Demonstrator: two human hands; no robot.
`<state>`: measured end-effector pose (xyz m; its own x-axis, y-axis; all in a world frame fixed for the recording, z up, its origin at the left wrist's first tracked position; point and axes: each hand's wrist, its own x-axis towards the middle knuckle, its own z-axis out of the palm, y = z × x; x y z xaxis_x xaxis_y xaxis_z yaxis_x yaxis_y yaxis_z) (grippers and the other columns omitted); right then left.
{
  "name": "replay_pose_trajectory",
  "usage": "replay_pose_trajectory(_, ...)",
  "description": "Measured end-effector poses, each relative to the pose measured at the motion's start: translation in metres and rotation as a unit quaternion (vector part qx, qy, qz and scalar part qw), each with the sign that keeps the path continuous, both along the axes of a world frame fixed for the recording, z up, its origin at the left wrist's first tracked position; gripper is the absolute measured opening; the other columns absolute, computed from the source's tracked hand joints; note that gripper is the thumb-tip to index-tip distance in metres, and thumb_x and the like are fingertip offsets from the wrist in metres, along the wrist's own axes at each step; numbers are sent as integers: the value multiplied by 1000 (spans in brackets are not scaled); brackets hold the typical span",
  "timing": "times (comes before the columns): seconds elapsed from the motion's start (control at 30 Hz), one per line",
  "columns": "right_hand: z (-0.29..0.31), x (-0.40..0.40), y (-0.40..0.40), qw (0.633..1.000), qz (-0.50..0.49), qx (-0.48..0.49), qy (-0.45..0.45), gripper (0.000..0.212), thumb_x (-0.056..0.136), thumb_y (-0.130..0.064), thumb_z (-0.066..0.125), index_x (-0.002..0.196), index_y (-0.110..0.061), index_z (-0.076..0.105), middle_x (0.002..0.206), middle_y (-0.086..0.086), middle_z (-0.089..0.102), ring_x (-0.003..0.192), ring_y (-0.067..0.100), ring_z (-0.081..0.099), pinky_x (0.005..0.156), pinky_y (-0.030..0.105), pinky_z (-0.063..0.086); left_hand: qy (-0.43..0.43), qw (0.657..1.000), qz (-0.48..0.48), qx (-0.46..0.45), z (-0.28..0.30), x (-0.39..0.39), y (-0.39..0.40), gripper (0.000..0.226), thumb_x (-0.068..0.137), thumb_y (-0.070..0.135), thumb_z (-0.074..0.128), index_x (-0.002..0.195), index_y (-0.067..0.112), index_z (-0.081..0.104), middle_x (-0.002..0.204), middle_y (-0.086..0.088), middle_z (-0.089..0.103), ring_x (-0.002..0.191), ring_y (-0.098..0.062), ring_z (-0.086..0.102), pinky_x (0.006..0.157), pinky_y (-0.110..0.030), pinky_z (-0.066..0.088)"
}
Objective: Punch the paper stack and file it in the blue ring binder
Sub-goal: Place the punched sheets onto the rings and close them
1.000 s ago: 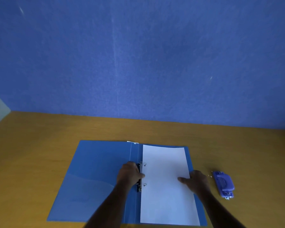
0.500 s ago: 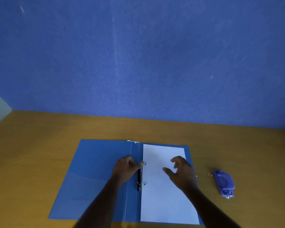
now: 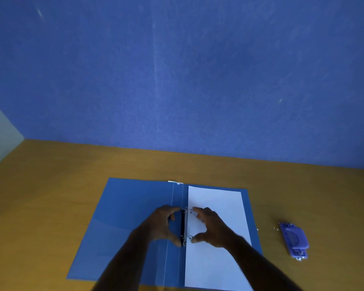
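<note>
Blue ring binder [image 3: 135, 223] lies open on the wooden table [image 3: 51, 196], the paper stack [image 3: 216, 259] on its right half by the rings. Left hand [image 3: 162, 225] pinches the black ring mechanism [image 3: 183, 226] between forefinger and thumb; right hand [image 3: 213, 227] hovers over the paper, fingers spread in a curve. A purple hole punch [image 3: 295, 240] sits to the right, before a blue wall [image 3: 177, 70]; no writing is legible.

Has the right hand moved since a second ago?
Yes. The right hand has left the paper's right edge and gone left toward the binder's rings, away from the hole punch.
</note>
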<state>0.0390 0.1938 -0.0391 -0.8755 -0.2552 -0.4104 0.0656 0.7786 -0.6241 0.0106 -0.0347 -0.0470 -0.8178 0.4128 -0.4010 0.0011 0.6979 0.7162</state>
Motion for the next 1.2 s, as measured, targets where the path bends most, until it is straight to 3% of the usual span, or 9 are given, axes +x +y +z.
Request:
replay_pose_trajectory(0.37,-10,0,-1,1000,-16,-10,22,98,67,-39,85,151,-29,35,133,-4,46,122,13,43,101,28,41,18,1000,11,-4,-12,-5,5,115,43,38,98,145,31,45,91,11,53,79,-5,53,66,-14,42)
replay_pose_trajectory(0.67,-11,-2,-4,999,-24,-11,36,99,64,-38,87,149,-29,38,127,-4,49,118,14,46,100,29,45,35,999,8,-23,-10,-5,6,116,41,48,95,144,40,43,96,7,56,83,-9,57,72,-22,50)
replay_pose_trajectory(0.97,-9,-2,-6,999,-11,-1,37,99,66,-43,84,151,-29,35,132,-1,48,123,17,45,103,32,43,42,998,11,-34,-5,-1,11,113,42,48,94,143,44,43,95,7,55,83,-10,56,73,-26,51)
replay_pose_trajectory(1.13,-7,0,-5,1000,3,11,27,104,66,-44,84,152,-29,28,136,-2,44,126,16,41,104,32,42,32,999,19,-12,-7,-1,7,114,41,52,94,143,42,45,95,6,57,79,-6,55,67,-17,46)
replay_pose_trajectory(1.2,-6,0,-4,999,10,22,26,108,66,-43,83,154,-26,22,137,-1,43,126,16,40,104,32,41,11,998,65,22,-6,-1,6,105,45,55,92,140,37,51,90,5,63,73,-3,57,64,-16,47)
